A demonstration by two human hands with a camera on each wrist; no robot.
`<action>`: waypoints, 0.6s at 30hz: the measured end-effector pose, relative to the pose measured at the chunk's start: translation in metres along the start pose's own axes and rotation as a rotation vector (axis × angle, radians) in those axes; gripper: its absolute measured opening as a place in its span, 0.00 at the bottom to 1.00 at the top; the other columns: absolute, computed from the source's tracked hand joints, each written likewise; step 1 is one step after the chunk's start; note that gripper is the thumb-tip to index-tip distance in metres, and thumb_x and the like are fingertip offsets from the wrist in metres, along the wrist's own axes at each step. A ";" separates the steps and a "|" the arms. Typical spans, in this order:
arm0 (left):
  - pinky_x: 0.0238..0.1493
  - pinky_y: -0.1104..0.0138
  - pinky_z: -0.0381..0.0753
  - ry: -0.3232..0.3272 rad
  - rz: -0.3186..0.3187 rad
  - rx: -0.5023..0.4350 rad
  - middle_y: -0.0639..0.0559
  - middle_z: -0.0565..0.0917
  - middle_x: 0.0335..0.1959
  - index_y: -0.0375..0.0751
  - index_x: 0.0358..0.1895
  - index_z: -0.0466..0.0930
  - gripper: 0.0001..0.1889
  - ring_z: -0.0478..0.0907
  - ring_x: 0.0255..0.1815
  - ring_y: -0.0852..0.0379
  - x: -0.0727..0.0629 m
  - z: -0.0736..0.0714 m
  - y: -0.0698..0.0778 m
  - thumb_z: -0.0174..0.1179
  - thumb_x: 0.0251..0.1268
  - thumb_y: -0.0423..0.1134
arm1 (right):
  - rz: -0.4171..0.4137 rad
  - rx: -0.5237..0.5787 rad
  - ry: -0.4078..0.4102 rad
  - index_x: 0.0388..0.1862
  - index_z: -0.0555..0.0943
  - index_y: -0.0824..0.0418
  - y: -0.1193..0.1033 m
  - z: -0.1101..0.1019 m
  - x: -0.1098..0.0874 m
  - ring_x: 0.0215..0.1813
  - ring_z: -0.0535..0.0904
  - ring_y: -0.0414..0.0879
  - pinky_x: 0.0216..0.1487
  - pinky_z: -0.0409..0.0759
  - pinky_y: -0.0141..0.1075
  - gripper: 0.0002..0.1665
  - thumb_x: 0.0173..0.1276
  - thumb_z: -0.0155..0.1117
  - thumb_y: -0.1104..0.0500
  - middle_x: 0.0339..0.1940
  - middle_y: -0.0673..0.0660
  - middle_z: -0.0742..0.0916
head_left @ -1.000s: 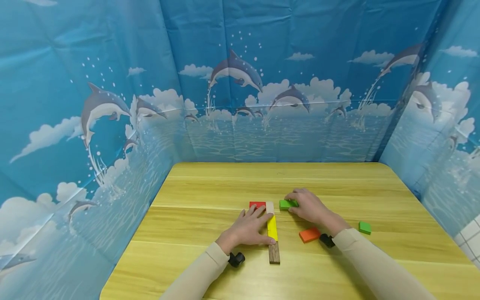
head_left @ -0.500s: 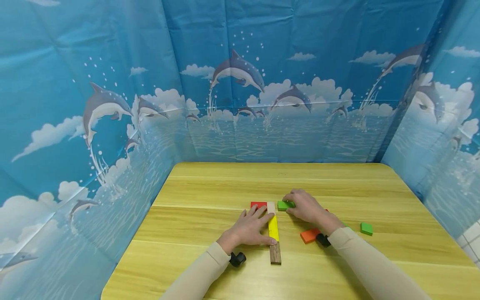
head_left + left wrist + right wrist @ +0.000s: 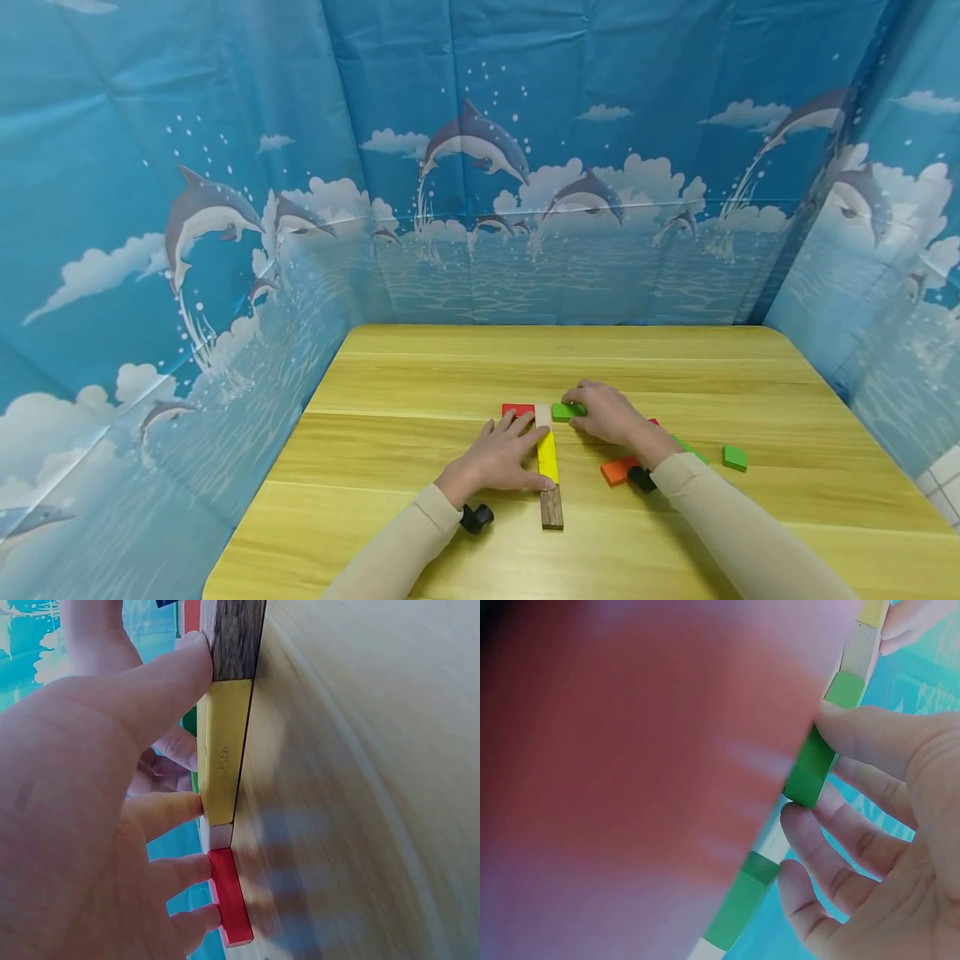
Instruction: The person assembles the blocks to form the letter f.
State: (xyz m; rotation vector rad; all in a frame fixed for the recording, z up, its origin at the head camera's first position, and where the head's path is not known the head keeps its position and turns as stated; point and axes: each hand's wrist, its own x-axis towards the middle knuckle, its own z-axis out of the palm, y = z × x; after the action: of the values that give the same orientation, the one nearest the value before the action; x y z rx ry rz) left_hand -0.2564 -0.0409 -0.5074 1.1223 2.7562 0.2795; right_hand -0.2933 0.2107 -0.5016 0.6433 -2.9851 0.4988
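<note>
Right of centre, three green blocks (image 3: 566, 413): the right hand (image 3: 609, 414) pinches one, slid leftward; the splayed left hand (image 3: 497, 458) touches one yellow block (image 3: 547, 460).

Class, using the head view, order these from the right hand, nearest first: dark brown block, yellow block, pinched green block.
1. Green block, in the right hand.
2. Yellow block, to the hand's left.
3. Dark brown block, below the yellow.
</note>
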 end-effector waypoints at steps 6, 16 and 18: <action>0.73 0.38 0.52 0.004 0.004 0.009 0.50 0.49 0.82 0.58 0.81 0.55 0.49 0.43 0.81 0.42 0.001 0.001 -0.001 0.53 0.60 0.77 | -0.002 0.013 -0.014 0.56 0.85 0.59 -0.002 -0.001 0.001 0.42 0.78 0.47 0.46 0.80 0.47 0.20 0.64 0.75 0.59 0.45 0.54 0.82; 0.73 0.38 0.51 -0.006 0.001 -0.001 0.50 0.49 0.83 0.58 0.81 0.55 0.49 0.42 0.82 0.42 0.000 0.000 0.000 0.54 0.60 0.77 | 0.000 0.016 -0.025 0.56 0.86 0.58 -0.001 0.000 0.004 0.40 0.77 0.44 0.44 0.80 0.44 0.22 0.64 0.76 0.57 0.44 0.52 0.83; 0.73 0.38 0.51 -0.007 0.001 -0.004 0.49 0.48 0.83 0.58 0.81 0.55 0.49 0.42 0.82 0.42 0.000 0.000 0.000 0.54 0.60 0.76 | 0.002 0.017 -0.028 0.56 0.86 0.57 -0.001 0.001 0.004 0.40 0.77 0.44 0.44 0.80 0.44 0.22 0.64 0.76 0.57 0.44 0.52 0.82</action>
State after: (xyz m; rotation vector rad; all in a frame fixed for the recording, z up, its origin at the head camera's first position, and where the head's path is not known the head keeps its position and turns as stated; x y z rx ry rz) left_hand -0.2559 -0.0409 -0.5072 1.1210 2.7478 0.2800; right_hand -0.2967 0.2084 -0.5014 0.6539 -3.0110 0.5199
